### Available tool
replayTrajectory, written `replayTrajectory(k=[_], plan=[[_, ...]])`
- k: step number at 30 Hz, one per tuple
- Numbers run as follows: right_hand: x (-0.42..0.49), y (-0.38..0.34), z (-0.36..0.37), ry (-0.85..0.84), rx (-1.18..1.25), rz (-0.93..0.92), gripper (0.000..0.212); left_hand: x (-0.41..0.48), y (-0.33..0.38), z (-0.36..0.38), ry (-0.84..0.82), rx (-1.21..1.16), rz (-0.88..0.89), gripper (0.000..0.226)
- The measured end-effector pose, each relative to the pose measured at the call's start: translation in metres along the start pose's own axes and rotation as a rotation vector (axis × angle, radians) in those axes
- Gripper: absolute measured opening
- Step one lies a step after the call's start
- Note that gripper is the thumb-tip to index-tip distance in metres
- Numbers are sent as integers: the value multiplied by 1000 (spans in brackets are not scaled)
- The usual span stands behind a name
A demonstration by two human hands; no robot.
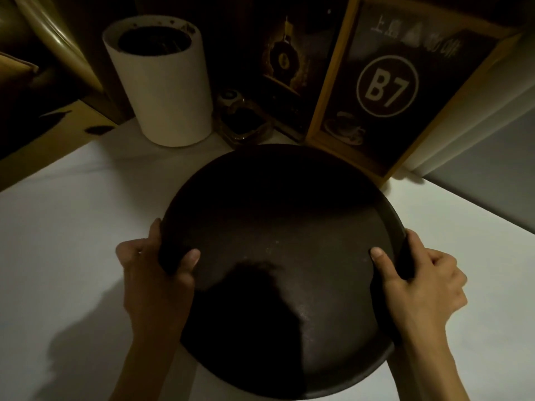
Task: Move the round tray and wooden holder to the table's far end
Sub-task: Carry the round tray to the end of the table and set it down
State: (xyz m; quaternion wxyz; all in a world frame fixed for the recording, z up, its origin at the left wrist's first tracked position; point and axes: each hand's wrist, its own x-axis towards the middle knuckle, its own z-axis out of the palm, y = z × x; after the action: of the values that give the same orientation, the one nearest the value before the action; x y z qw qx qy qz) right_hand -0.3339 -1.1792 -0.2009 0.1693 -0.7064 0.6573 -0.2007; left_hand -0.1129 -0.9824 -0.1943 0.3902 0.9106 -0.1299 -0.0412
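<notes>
While thumbs press its dark inside, left hand and right hand clasp opposite rims of round tray

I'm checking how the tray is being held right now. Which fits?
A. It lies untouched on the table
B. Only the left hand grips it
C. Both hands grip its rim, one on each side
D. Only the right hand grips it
C: the left hand and the right hand each clasp opposite edges of the round tray, thumbs resting on its inner surface.
</notes>
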Motion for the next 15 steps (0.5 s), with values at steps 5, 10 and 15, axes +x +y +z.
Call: replayTrajectory(k=[5, 10, 15], plan=[[1, -1, 0, 14, 6, -7, 64, 2, -4, 2, 20, 20, 49, 61], [2, -3, 2, 18, -19, -23, 64, 3, -5, 3, 41, 59, 106, 61], [-1, -5, 1, 19, -19, -55, 63, 1, -4, 0, 77, 48, 212, 61]])
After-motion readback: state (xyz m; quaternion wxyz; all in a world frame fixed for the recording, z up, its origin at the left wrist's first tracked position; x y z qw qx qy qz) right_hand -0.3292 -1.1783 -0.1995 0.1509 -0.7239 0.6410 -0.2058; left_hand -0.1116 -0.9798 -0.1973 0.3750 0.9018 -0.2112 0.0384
